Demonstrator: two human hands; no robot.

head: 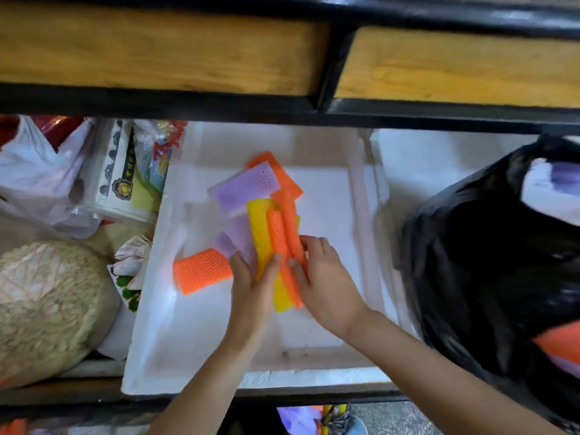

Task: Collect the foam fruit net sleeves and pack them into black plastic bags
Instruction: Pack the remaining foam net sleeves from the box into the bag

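Observation:
Foam net sleeves lie in a white foam box (157, 340) on a shelf. My left hand (254, 290) and my right hand (323, 277) grip a bundle together: a yellow sleeve (260, 227) and orange sleeves (287, 227), with a purple sleeve (238, 237) tucked at its left. A separate orange sleeve (201, 271) lies left of my left hand. Farther back sit a purple sleeve (244, 186) and an orange one (285, 177). A black plastic bag (486, 277) stands open at the right, with orange and purple sleeves (561, 343) showing inside.
A wooden shelf front with a black frame (323, 105) overhangs the box's far side. A round woven object (47, 309), white plastic bags (37, 177) and printed packets (125, 174) crowd the left. A second white foam box (423, 158) sits behind the black bag.

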